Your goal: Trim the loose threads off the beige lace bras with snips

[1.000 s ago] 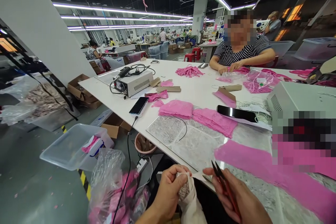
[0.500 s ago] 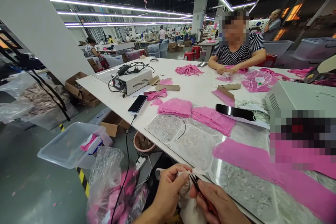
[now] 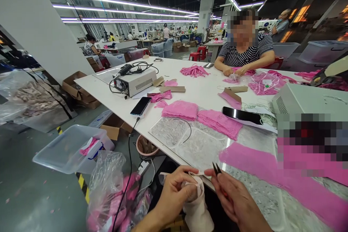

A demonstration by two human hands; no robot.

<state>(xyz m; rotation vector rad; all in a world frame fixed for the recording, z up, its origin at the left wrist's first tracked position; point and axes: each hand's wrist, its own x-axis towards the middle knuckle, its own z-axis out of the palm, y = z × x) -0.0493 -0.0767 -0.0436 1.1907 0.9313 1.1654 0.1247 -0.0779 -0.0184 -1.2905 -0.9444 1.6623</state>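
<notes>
Cream-coloured fabric [image 3: 199, 214] hangs over my lap below the table edge, its upper edge pinched in my left hand [image 3: 174, 194]. A narrow band of the same pale cloth stretches from there toward my right fingertips. My right hand [image 3: 236, 197] is closed around small thread snips [image 3: 216, 169] with dark blades and a reddish handle. The blade tips point up and stand slightly apart, to the right of the cloth. Whether the right fingers also touch the band I cannot tell.
On the table [image 3: 174, 69] lie pink fabric stacks [image 3: 181, 110], a long pink strip [image 3: 272, 170], phones [image 3: 140, 106] and a metal control box [image 3: 138, 81]. Opposite sits a co-worker [image 3: 244, 54] handling pink pieces. A clear bin [image 3: 73, 148] and plastic bag [image 3: 106, 177] stand on the floor at left.
The snips have moved up and right, away from the cream fabric, with their blades now pointing upward. The left hand keeps its hold, and more of the fabric shows.
</notes>
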